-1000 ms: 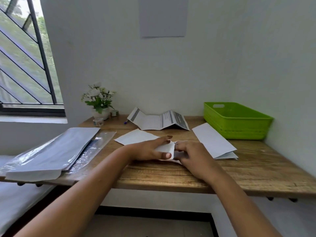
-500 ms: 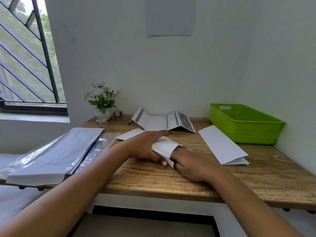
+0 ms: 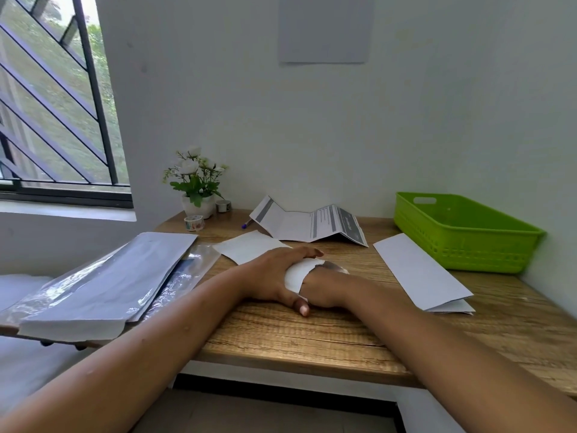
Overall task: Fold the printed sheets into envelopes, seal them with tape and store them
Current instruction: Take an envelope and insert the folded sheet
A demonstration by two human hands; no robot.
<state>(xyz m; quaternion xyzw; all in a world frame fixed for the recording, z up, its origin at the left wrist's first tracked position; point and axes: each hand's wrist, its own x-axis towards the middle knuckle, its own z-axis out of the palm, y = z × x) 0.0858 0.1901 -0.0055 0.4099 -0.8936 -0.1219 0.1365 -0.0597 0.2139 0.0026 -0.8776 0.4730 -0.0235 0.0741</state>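
At the centre of the frame both hands lie together on the wooden worktop (image 3: 312,332). The left hand (image 3: 274,276) rests on a white sheet (image 3: 298,273), its grip wide open: the fingers stretch fairly straight across the paper and the thumb points toward the near edge. The sheet's end curls up and over between the two hands, covering the fingers of the right hand (image 3: 331,287), so how far that grip is closed cannot be told. A flat white piece of paper (image 3: 249,250) shows just behind the left wrist; whether it belongs to the same sheet is unclear. Further back a printed sheet (image 3: 309,225) stands in zigzag folds, with a pen (image 3: 246,225) at its left end. To the right lies a folded white sheet (image 3: 418,273), just beside a green basket (image 3: 462,242) at the right edge. Left of centre, a potted flower (image 3: 198,195) stands by the wall with two tape rolls (image 3: 193,222) beside it. A plastic-wrapped paper pack (image 3: 103,285) overhangs the worktop's left end.
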